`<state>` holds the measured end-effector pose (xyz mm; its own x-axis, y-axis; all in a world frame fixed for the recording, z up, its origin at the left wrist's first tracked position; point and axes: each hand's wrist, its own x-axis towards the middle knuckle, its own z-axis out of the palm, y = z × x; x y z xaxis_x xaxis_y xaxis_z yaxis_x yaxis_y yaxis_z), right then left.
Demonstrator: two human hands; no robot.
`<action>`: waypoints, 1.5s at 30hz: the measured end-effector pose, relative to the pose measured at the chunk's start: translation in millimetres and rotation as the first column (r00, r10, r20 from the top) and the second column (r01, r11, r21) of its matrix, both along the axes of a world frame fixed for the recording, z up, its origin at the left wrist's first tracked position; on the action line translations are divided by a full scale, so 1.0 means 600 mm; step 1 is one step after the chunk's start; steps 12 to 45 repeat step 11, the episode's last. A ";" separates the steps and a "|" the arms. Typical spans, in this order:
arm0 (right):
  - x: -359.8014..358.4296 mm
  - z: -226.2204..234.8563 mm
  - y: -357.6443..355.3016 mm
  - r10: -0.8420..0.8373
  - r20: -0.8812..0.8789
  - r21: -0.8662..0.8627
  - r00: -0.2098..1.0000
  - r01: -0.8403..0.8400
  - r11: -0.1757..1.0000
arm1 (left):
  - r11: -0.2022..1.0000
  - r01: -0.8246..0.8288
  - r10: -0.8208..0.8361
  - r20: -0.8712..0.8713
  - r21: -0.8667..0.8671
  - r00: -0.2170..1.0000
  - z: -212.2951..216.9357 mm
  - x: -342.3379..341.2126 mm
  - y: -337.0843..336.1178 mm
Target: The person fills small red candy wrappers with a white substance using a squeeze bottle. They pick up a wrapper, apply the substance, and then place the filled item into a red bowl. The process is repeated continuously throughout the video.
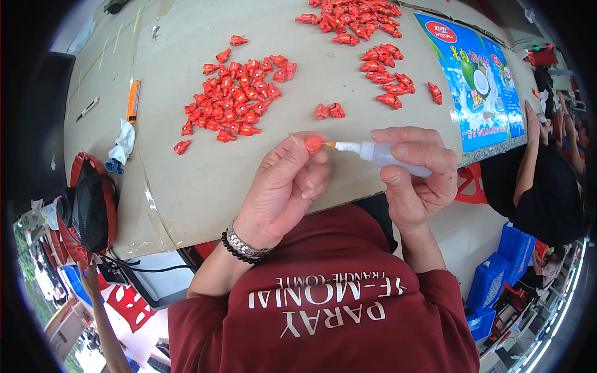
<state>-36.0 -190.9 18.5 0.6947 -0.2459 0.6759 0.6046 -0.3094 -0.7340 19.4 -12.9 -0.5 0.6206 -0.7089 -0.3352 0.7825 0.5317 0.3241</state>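
Note:
Between the fingertips of my left hand (292, 171) is a small red plastic piece (314, 144). My right hand (423, 171) grips a translucent white squeeze bottle (392, 155) lying nearly sideways. The bottle's thin orange tip (331, 144) points left and meets the red piece, or nearly so; I cannot tell whether it touches. Just beyond my hands, two like red pieces (329, 110) lie on the table. A large heap of red pieces (233, 96) is spread to the left, and a smaller group (385, 71) lies to the right.
Another red heap (354, 18) sits at the far side of the grey table (180, 186). A blue printed sheet (469, 81) covers the right end. At left lie an orange cutter-like stick (134, 101), a crumpled tissue (122, 143), a pen (87, 109) and a red-black bag (93, 199). Blue crates (497, 273) stand at right.

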 end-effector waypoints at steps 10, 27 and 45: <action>-0.001 0.004 0.005 -0.026 -0.020 -0.085 0.999 0.025 0.996 | 0.999 0.028 -0.029 0.036 0.016 0.999 0.007 0.000 0.001; 0.000 0.004 0.005 -0.025 -0.019 -0.085 1.000 0.023 0.996 | 1.000 0.029 -0.029 0.025 0.002 0.999 0.006 -0.001 0.002; 0.000 0.004 0.005 -0.025 -0.019 -0.085 1.000 0.023 0.996 | 1.000 0.029 -0.029 0.025 0.002 0.999 0.006 -0.001 0.002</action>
